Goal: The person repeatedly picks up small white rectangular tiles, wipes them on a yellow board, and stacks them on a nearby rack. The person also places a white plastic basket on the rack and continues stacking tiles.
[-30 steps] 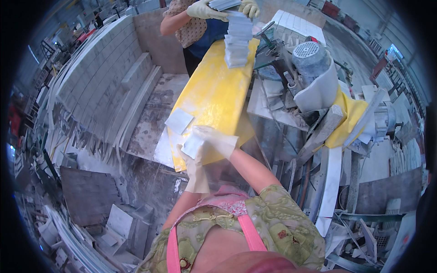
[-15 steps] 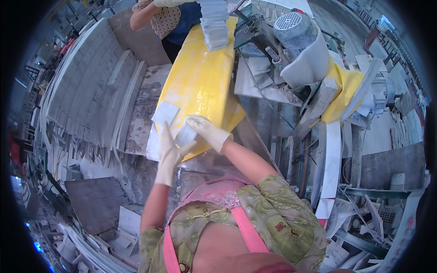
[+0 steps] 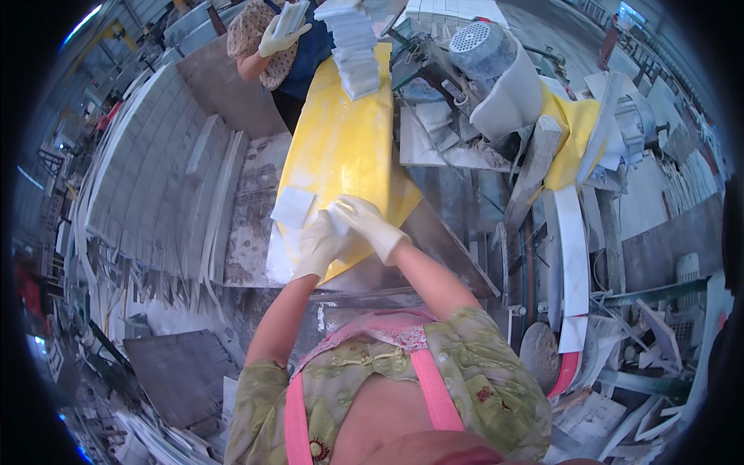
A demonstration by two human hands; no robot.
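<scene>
Both my hands wear cream rubber gloves and meet over the near end of a table covered in yellow sheeting (image 3: pixel 333 147). Between them is a small white stone tile (image 3: pixel 339 225), mostly hidden by the fingers. My left hand (image 3: pixel 318 244) is closed on its near left side. From the right, my right hand (image 3: pixel 370 225) grips the same tile, fingers bent over it. Just left of my hands, another square white tile (image 3: pixel 294 207) lies flat near the table's left edge.
A tall, uneven stack of white tiles (image 3: pixel 355 54) stands at the table's far end. Beside it, a co-worker's gloved hand (image 3: pixel 280 39) holds several tiles. Long stone slabs (image 3: pixel 147 147) lean at left; a motor-driven machine (image 3: pixel 482 48) stands at right.
My left hand has gone from spread fingers to closed, moving right against the tile. Both hands have come together. The co-worker's hand with tiles now shows. The whole view has shifted slightly.
</scene>
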